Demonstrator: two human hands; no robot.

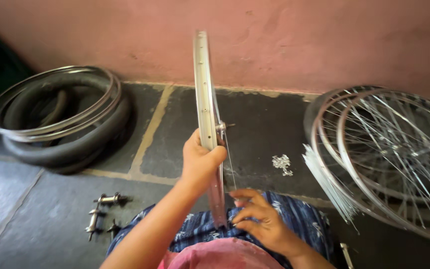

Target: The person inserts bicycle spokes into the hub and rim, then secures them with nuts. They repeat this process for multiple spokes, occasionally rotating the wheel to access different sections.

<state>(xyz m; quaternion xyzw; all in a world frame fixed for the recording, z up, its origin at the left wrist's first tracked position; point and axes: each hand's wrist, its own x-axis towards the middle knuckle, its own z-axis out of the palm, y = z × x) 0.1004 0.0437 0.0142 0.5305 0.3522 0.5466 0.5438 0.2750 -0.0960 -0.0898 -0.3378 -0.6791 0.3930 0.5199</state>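
A bare silver bicycle rim stands upright and edge-on in front of me, its lower end resting on my lap. My left hand is shut around the rim's near edge at about mid-height. A hub with its axle shows just right of the rim, with thin spokes running down from it. My right hand rests low on my lap beside the rim's bottom, fingers pinched at a thin spoke.
Rims and black tyres are stacked at the left against the pink wall. Several spoked wheels lean at the right, with a bundle of loose spokes. A small pile of spoke nipples and several hub axles lie on the dark stone floor.
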